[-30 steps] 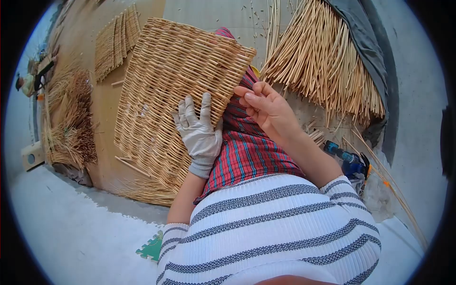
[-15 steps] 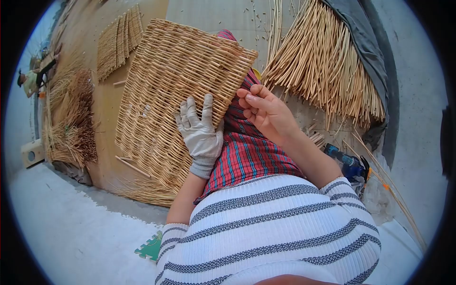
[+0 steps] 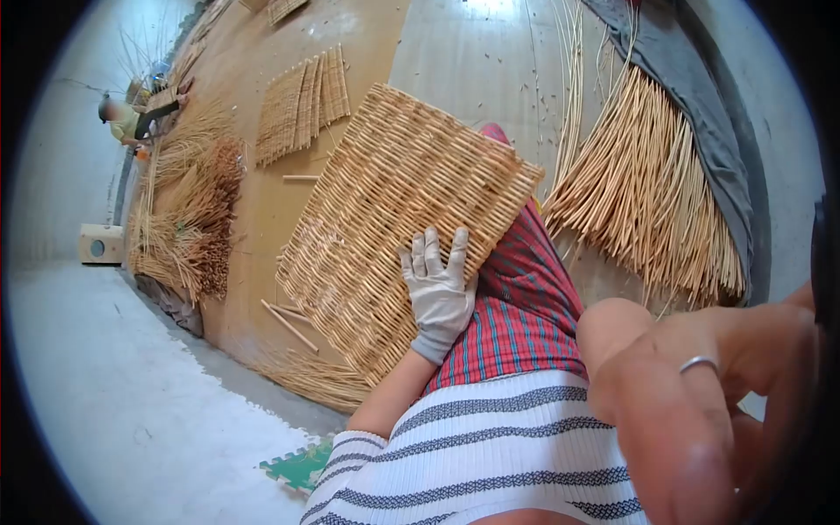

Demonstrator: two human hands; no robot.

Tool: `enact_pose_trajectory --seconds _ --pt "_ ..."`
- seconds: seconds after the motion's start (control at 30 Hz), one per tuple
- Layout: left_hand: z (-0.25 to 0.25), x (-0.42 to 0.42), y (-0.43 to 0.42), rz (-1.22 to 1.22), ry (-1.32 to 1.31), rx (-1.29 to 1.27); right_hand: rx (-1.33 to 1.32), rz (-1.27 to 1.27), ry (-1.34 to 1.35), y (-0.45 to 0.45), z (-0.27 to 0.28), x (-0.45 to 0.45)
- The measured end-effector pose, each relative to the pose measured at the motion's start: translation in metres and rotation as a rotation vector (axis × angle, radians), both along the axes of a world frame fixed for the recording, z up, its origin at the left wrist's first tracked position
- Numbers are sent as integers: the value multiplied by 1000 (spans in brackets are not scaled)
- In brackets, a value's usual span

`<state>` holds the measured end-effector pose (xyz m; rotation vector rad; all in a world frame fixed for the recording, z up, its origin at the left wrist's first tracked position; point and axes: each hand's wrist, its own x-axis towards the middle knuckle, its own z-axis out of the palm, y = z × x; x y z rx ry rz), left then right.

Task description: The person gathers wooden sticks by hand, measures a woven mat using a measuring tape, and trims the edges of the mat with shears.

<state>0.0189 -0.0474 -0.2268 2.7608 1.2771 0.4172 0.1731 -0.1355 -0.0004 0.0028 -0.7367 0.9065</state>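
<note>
My left hand, in a pale glove, lies with its fingers spread on the lower right part of a woven wicker panel. The panel rests tilted across my lap, over red plaid cloth. Very near the camera at the lower right is my bare right hand, large and partly blurred, with a ring on one finger. Its fingers are bent, and whether they hold anything cannot be made out.
A heap of peeled sticks lies on dark cloth at the right. Bundled twigs and smaller woven panels lie at the left. Another person sits far left, near a box with a round hole.
My right hand has come up from beside the panel's right edge to close before the camera. The view has shifted, so the scene sits lower and further right. My left hand stays on the panel.
</note>
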Motion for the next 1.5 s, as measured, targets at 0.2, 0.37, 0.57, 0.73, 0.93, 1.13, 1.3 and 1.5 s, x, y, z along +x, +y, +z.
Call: enact_pose_trajectory --seconds 0.2,0.37,0.57,0.73,0.93,1.13,1.3,1.5 --pt "3 1 0 1 -43 -24 108 -18 97 -11 -9 -15" --pt "2 0 0 -27 -26 3 222 -88 158 -112 -39 -6" --pt "0 -2 -3 -17 -14 -2 303 -130 160 34 17 -41" --pt "0 -1 -1 -24 -25 20 327 -131 160 26 18 -43" --pt "1 0 -3 -5 -12 14 403 -123 170 23 21 -42" --pt "2 0 -2 -26 -32 21 471 -120 197 11 17 -41" --pt "1 1 -3 -18 -16 36 503 -161 228 2 10 -28" --pt "2 1 0 0 -24 26 571 -120 239 -28 13 -2"
